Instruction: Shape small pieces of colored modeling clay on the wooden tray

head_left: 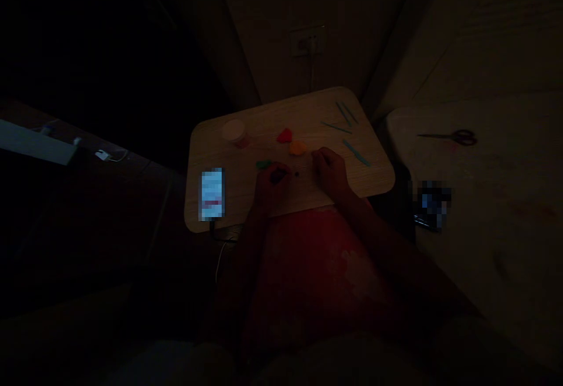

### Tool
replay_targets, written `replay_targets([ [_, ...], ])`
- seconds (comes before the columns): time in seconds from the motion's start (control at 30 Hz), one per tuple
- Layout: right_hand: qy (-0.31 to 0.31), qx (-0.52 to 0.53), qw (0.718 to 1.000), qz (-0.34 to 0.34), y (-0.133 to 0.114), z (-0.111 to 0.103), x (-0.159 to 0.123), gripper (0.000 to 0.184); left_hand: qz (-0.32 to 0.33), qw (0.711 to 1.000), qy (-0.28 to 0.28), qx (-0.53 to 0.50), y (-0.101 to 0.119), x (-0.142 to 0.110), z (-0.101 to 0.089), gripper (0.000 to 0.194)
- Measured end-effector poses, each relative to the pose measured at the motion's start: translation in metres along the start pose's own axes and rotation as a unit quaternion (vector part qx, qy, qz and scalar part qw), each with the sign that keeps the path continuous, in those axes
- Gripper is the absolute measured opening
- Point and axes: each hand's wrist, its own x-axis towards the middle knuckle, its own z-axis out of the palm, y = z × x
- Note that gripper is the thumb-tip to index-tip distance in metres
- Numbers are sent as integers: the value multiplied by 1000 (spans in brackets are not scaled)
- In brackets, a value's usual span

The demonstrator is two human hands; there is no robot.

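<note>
You are seeing your two hands [332, 170], three coloured lumps [298, 149], four bluish strips [356, 152], one dark bit [297, 174], one tub [236, 129], one bright phone [212, 193], one scissors [458, 136].

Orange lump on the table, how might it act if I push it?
The orange lump looks soft-edged and uneven, so it may dent under pressure. Sitting low and irregular, it would probably drag rather than roll.
</note>
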Motion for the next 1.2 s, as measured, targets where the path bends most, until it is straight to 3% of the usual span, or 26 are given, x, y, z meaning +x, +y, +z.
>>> replay_targets([
  [0.2, 11, 38, 999, -8, 9, 2, 1, 20, 8, 1000, 1, -1, -1, 0, -1, 5],
  [0.97, -17, 20, 1000, -5, 9, 0, 1, 20, 10, 1000, -3, 8, 0, 1, 0, 5],
  [1.2, -37, -38, 996, -74, 3, -1, 1, 16, 15, 1000, -4, -3, 0, 0, 0, 5],
])
